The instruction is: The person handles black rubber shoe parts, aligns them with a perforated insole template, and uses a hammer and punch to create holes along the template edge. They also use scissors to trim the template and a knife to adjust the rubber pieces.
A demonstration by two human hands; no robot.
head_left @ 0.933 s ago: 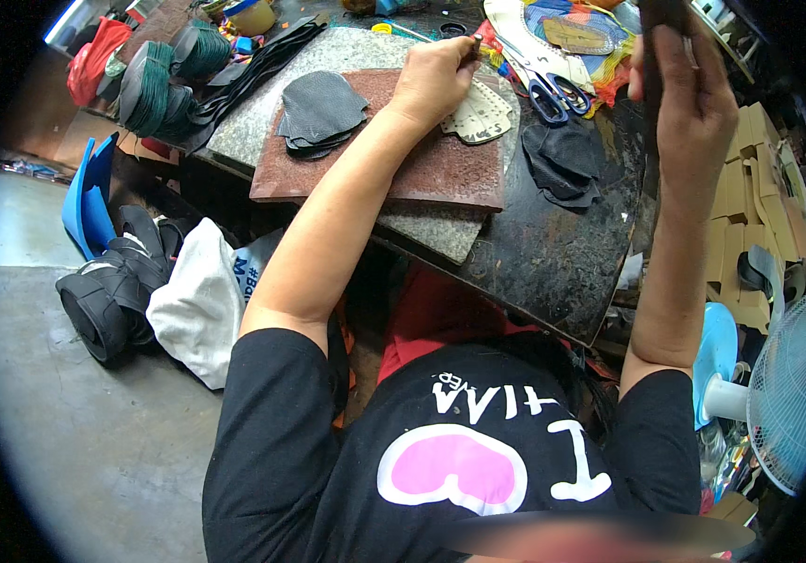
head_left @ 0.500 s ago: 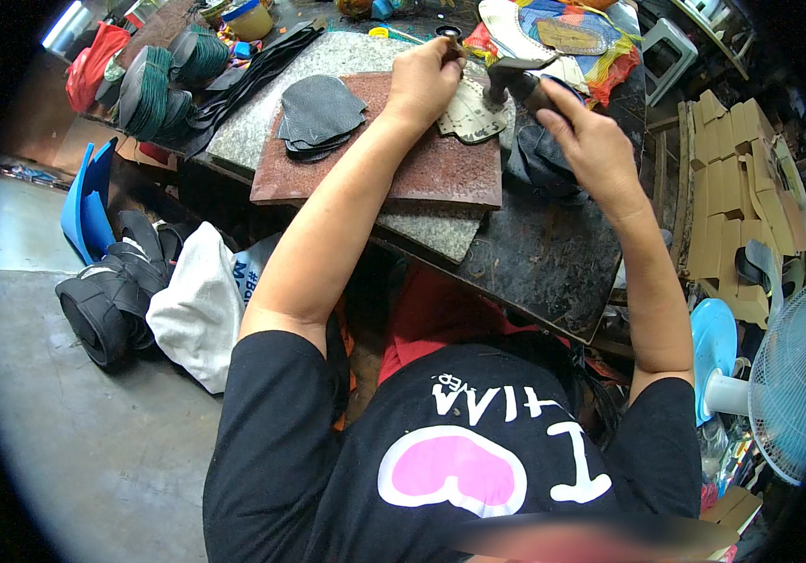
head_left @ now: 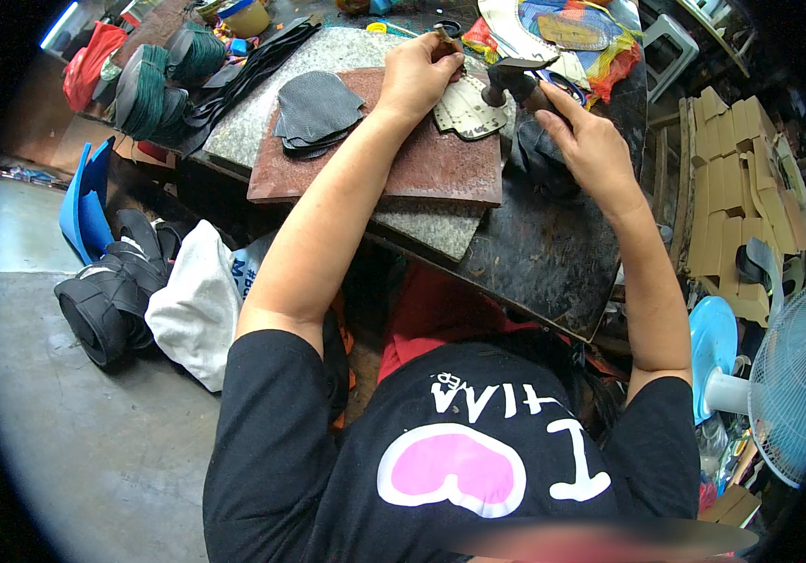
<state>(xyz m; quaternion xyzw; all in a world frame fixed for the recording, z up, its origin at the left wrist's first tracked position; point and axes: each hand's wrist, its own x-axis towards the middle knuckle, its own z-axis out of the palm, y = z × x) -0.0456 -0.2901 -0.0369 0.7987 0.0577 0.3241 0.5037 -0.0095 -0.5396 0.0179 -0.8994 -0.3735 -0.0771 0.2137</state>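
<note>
My left hand (head_left: 414, 77) is closed at the far side of a reddish-brown board (head_left: 403, 183), pinching a short rod-like piece (head_left: 442, 34) whose kind is mostly hidden by the fingers. My right hand (head_left: 590, 145) grips a hammer (head_left: 506, 77) by its dark handle, its head just right of the left hand. Below the hammer head lie pale, fan-shaped flat pieces (head_left: 467, 114) with dark printed marks. Left of my left forearm, a stack of dark grey textured cut pieces (head_left: 316, 105) rests on the same board.
Under the board is a grey stone slab (head_left: 445, 235) on a dark table (head_left: 553, 272). Green cord spools (head_left: 145, 92), black strips (head_left: 253, 70) and a yellow tub (head_left: 248, 17) stand at far left. A blue-and-white fan (head_left: 787, 385) and cardboard (head_left: 726, 188) are at right.
My left hand and the pale pieces have shifted slightly left. My right hand, still on the hammer, has moved a little left and down.
</note>
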